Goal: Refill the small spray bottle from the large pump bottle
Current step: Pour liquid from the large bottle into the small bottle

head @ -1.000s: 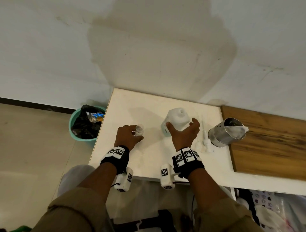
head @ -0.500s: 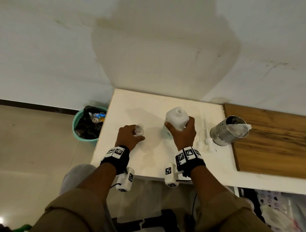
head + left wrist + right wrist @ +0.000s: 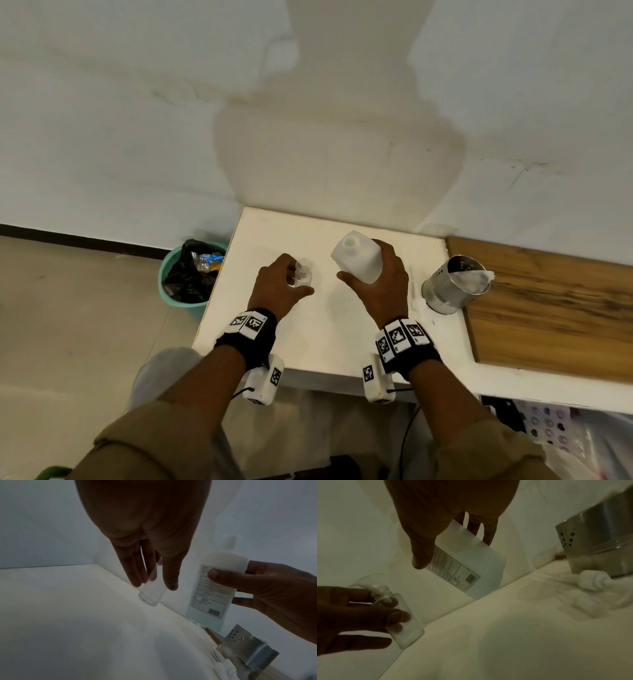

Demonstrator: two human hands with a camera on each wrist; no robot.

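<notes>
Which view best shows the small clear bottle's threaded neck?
Right wrist: the small clear plastic bottle shows its threads and a funnel on top. Head shows it tiny in the left hand; in the left wrist view fingers hide its top.

Bare tabletop point(image 3: 322, 329) between my wrists: open passage. At 3 o'clock a steel cup point(image 3: 452, 286) and a loose pump head point(image 3: 590, 581) beside it block the way. At 12 o'clock, wall point(image 3: 308, 137).

The back label point(image 3: 207, 588) on the large pump bottle point(image 3: 216, 582) carries fine print and a barcode too blurred to read, and the black-and-white square markers point(image 3: 251, 323) on the wristbands carry no legible text.
</notes>
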